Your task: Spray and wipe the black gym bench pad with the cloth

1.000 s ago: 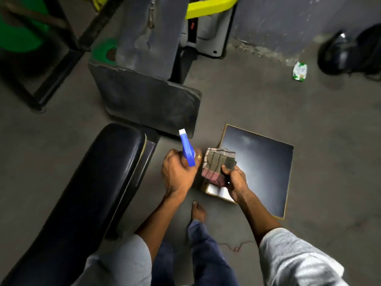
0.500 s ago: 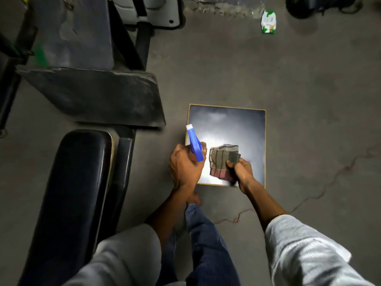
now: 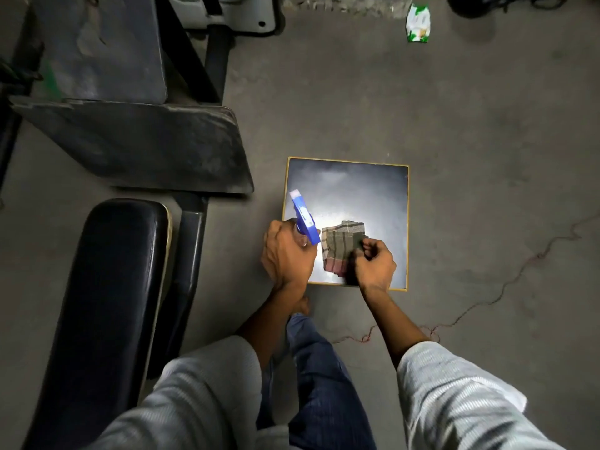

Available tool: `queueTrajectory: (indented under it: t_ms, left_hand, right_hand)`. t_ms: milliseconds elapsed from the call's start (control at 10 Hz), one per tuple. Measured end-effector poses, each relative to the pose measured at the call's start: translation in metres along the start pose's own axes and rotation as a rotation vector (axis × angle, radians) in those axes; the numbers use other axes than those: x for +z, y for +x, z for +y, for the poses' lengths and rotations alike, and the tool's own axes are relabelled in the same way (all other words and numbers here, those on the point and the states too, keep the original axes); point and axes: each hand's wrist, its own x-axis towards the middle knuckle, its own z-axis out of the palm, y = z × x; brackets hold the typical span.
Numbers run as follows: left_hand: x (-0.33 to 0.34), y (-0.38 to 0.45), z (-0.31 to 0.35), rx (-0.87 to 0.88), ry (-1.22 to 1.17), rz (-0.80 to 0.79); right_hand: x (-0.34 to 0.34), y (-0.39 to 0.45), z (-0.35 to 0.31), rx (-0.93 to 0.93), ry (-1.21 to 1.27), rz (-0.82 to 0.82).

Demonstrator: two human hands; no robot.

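Left fingers [image 3: 276, 241] wrap the spray bottle [image 3: 303, 220], nozzle pointing away; right fingers [image 3: 368, 250] pinch the folded cloth [image 3: 341, 245].

Both arms reached forward and down, sleeves pushed up the forearms. The left hand [image 3: 285, 254] was curled round a spray bottle [image 3: 303, 222], nozzle pointing away. The right hand [image 3: 373, 264], close beside it, pinched a folded cloth [image 3: 341, 245] with bent fingers.
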Motion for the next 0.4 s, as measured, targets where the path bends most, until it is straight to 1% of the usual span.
queueTrajectory:
  t_ms: [100,300,400]
  left_hand:
    - [0.002,-0.002,-0.002,0.008,0.055,-0.034]
    - [-0.004,-0.008,-0.003,0.014,0.085,-0.078]
    - [-0.011,-0.011,-0.010,-0.061,0.118,-0.101]
  right_hand:
    - [0.005,-0.006,-0.003,-0.033,0.036,-0.029]
    - [0.015,-0.019,-0.008,-0.054,0.069,-0.101]
    - [0.020,-0.030,-0.004,-0.046,0.048,-0.124]
